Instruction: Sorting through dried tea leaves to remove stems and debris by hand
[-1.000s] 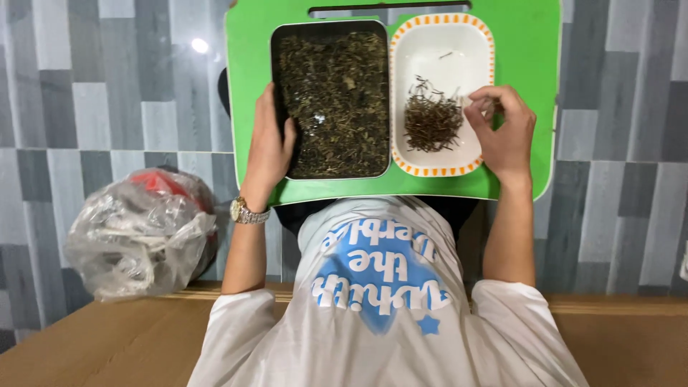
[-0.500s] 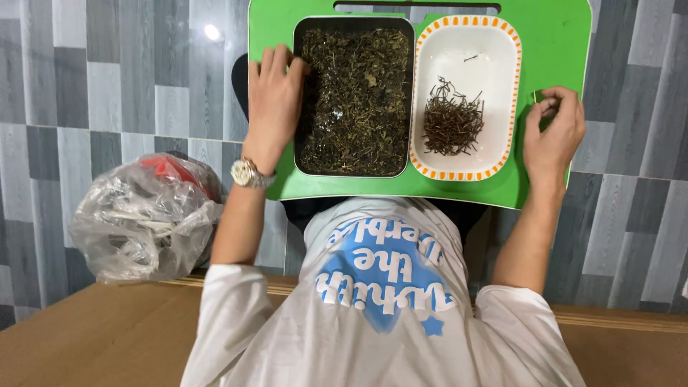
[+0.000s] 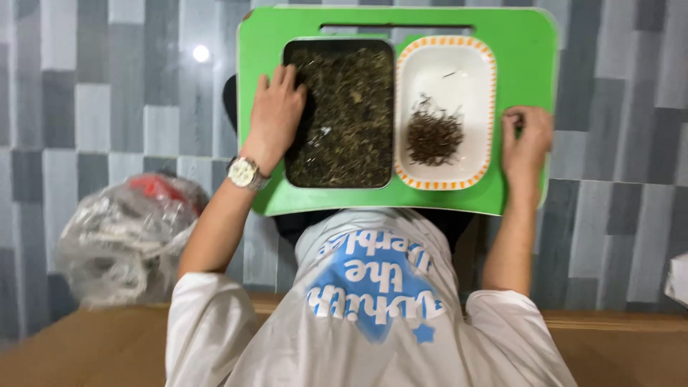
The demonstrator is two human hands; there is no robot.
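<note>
Since half a second ago the right hand (image 3: 527, 140) has slid a bit further off to the side, so it now sits on the right edge of the green lap desk (image 3: 523, 64), well clear of the white dish (image 3: 446, 64) it was reaching into a second back. Fingers look curled in, maybe pinching something small, but it's too blurry, so I can't tell if it's actually holding anything.

Left hand (image 3: 276, 115) has barely shifted. It lies flat and loose on the left rim of the dark tray (image 3: 340, 113), fingers spread over the edge and touching the loose dried leaves (image 3: 351, 122) that fill the tray. Not gripping anything. Silver wristwatch (image 3: 245, 173) on that wrist.

White dish with the orange-striped rim sits just beside the tray, touching or nearly so, and holds a small pile of dark stems (image 3: 433, 136) in its lower half, plus a stray bit near the top.

Desk rests over the person's lap, above a white shirt with a blue print (image 3: 373, 287). Crumpled clear plastic bag (image 3: 122, 236) with something red inside lies on the grey tiled floor (image 3: 86, 107) off to the left.
</note>
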